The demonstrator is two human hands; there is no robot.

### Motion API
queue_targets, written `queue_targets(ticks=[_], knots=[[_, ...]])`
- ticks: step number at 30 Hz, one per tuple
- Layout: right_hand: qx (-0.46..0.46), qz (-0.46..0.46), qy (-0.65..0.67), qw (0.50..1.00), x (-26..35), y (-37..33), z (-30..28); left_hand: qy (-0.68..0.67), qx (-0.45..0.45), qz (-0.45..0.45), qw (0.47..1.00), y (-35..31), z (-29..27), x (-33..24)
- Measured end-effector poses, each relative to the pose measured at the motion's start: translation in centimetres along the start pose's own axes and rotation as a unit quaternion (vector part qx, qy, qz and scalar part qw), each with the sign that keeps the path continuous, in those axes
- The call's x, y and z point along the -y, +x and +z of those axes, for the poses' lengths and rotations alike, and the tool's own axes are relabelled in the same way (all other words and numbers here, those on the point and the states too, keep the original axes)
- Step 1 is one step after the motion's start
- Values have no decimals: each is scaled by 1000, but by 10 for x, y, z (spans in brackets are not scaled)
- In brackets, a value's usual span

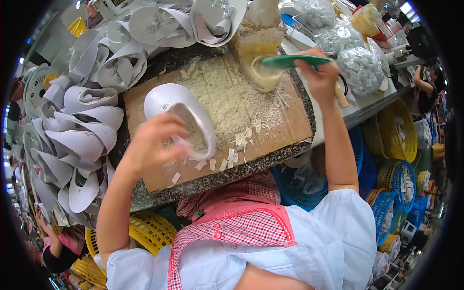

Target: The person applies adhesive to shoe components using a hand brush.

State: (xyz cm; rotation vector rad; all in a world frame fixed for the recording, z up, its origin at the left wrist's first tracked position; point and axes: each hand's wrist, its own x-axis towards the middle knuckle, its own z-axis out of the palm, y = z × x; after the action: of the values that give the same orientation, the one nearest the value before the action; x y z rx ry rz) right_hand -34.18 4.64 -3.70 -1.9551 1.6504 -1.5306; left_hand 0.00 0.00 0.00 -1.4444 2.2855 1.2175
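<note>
My right hand (pixel 319 72) is closed round a green-handled brush (pixel 290 61). Its far end is blurred over the mouth of a glue-crusted, yellowish container (pixel 261 46) at the back of the board. On the left part of a glue-smeared cardboard sheet (pixel 285 116) lies a white shoe upper (pixel 176 94) with an oval opening. My left hand (pixel 162 140) is at the near left side of this upper, fingers bent and smeared by motion. Whether they grip its edge cannot be made out.
Many white shoe uppers (pixel 82 130) are piled along the left and back, some with shiny ornaments. Small pale strips (pixel 232 157) litter the cardboard's near edge. Clear bags of small parts (pixel 360 67) lie at the back right. Yellow (pixel 396 130) and blue baskets (pixel 403 186) stand beside the table.
</note>
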Motion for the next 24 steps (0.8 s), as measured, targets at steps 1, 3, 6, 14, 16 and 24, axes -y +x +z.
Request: queue_targets(ticks=[1, 3, 6, 14, 16, 24], knots=[[-12, -105, -40, 994, 7, -3, 0, 114, -89, 222, 964, -12, 8, 8], [7, -235, -86, 968, -17, -1, -36, 191, -202, 426, 861, 1, 48, -7], [-108, 72, 253, 959, -32, -41, -24, 146, -122, 254, 948, -7, 40, -5], [-62, 140, 422, 894, 29, -52, 52, -434, -36, 122, 892, 9, 47, -5], [-64, 91, 419, 901, 42, -42, 85, -543, 14, 117, 831, 4, 46, -4], [84, -105, 430, 893, 59, -66, 109, -676, 22, 134, 725, 1, 44, 5]])
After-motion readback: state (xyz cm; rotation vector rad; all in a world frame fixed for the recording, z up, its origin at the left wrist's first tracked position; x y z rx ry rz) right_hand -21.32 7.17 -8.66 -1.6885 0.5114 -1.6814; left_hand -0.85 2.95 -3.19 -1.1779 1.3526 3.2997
